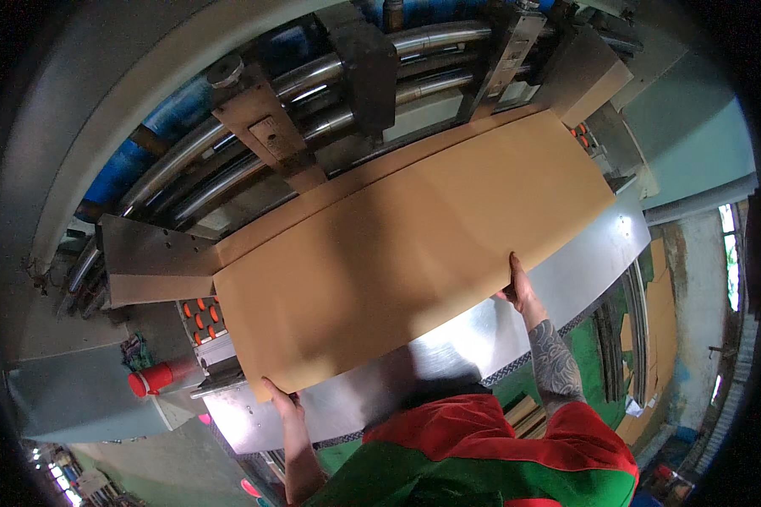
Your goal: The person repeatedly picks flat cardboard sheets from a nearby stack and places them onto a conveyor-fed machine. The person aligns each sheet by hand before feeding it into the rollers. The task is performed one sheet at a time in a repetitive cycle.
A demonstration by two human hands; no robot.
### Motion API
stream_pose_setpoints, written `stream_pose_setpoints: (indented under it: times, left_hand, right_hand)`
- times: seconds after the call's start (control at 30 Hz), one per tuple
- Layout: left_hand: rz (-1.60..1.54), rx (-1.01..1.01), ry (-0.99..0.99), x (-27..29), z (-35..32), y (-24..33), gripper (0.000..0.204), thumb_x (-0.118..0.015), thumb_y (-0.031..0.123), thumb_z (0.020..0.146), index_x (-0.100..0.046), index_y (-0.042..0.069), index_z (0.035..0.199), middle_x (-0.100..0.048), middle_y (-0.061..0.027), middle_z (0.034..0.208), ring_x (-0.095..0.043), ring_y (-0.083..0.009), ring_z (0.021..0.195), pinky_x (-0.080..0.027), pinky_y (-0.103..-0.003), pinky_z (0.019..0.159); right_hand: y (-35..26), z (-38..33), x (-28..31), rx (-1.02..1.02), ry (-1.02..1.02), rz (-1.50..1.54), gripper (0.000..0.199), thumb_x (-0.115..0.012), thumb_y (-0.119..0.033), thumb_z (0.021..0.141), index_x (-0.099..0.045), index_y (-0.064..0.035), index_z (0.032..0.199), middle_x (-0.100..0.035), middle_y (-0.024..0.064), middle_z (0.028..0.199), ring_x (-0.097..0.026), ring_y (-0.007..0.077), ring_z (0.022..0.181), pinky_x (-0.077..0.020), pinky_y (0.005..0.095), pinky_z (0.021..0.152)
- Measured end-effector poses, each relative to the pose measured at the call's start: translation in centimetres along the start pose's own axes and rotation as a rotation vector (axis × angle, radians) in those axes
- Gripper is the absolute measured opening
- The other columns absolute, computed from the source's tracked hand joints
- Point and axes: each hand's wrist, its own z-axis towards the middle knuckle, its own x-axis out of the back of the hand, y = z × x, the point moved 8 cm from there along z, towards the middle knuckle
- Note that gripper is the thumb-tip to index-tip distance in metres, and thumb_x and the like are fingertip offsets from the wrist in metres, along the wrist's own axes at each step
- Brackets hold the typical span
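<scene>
A wide brown cardboard sheet lies across the metal feed table of a large machine, its far edge up against the machine's guides. A crease line runs along the sheet near that far edge. My left hand grips the near left corner, thumb on top and the fingers hidden underneath. Further right along the near edge, my right hand holds the sheet the same way, thumb above and fingers below. Whether more sheets lie under the top one, I cannot tell.
Metal side guides stand at the sheet's left and right. Beyond it run shiny steel shafts with brackets. Orange rollers show at the left, near a red cylindrical container. Stacked cardboard stands at the right.
</scene>
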Motion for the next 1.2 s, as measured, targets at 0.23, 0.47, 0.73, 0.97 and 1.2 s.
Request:
stream_pose_setpoints:
  times: [0.23,0.47,0.73,0.97,1.2]
  left_hand:
    - [-0.053,-0.057,-0.246,-2.8,4.4,2.2,0.073,-0.054,0.069,0.103,-0.05,0.018,0.155,-0.061,-0.0014,0.147,-0.063,-0.0199,0.125,-0.056,-0.038,0.094]
    - [-0.1,0.072,-0.298,-8.1,11.2,3.3,0.081,-0.048,0.074,0.102,-0.036,0.025,0.165,-0.044,0.0012,0.166,-0.042,-0.0269,0.151,-0.036,-0.054,0.123]
    - [-0.339,0.059,-0.332,-8.8,10.6,1.5,0.099,-0.054,0.087,0.09,-0.035,0.026,0.165,-0.039,-0.0029,0.168,-0.035,-0.034,0.154,-0.03,-0.064,0.124]
    - [-0.362,0.081,-0.276,-8.1,10.0,1.7,0.097,-0.052,0.088,0.09,-0.037,0.026,0.164,-0.041,-0.0044,0.166,-0.036,-0.0329,0.154,-0.032,-0.064,0.123]
    - [-0.416,0.034,-0.3,-9.0,9.3,2.2,0.104,-0.03,0.096,0.088,-0.032,0.027,0.167,-0.032,-0.0056,0.172,-0.027,-0.0368,0.158,-0.026,-0.072,0.122]
  right_hand:
    - [-2.9,2.1,-2.7,0.1,-0.021,0.127,0.064,-0.048,-0.07,0.105,-0.066,-0.0164,0.135,-0.076,0.0012,0.104,-0.069,0.011,0.076,-0.0561,0.0263,0.061]
    - [-3.6,6.8,-3.8,0.086,0.081,-0.019,0.066,-0.062,-0.075,0.095,-0.067,-0.0225,0.135,-0.072,-0.0033,0.111,-0.063,0.0121,0.091,-0.0514,0.0303,0.075]
    - [-2.8,9.1,-4.6,0.26,0.067,0.237,0.06,-0.066,-0.062,0.098,-0.065,-0.0202,0.14,-0.069,-0.0005,0.131,-0.063,0.0165,0.115,-0.0494,0.0371,0.094]
    - [-2.4,10.4,-2.6,0.248,0.05,0.38,0.063,-0.073,-0.048,0.098,-0.057,-0.0127,0.148,-0.064,0.0043,0.139,-0.061,0.0215,0.128,-0.0514,0.0411,0.104]
    - [-2.2,12.0,-1.9,0.321,0.057,0.322,0.076,-0.074,-0.053,0.097,-0.05,-0.0092,0.154,-0.065,0.0059,0.141,-0.057,0.0245,0.134,-0.0432,0.0381,0.113]
